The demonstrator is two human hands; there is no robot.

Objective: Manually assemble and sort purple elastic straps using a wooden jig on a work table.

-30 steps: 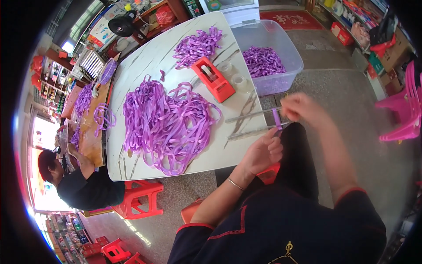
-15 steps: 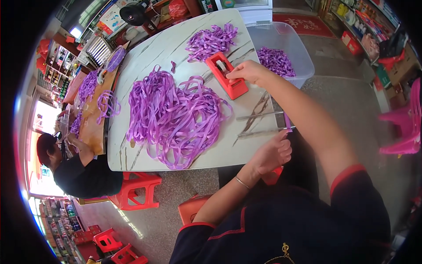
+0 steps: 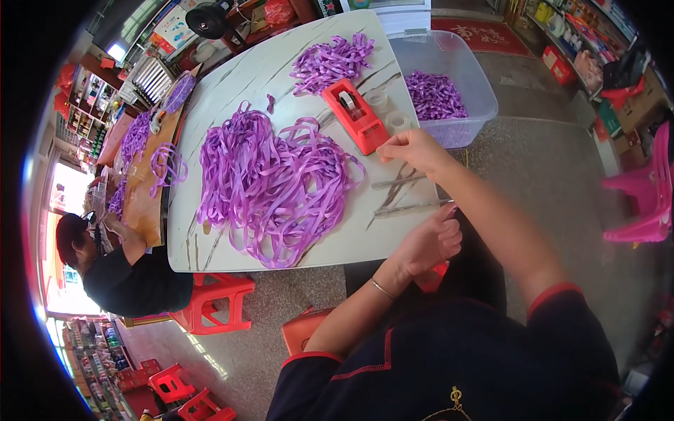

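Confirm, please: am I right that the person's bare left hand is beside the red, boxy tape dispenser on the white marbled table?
Not left: the head view shows the person's bare right hand beside the red, boxy tape dispenser on the white marbled table.

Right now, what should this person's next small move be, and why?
Probably to bring the right hand back toward the left hand: its thumb and fingertips look pinched together by the near end of the red tape dispenser, though any tape between them is too small to make out, while the left hand waits near the table edge and the grey rods.
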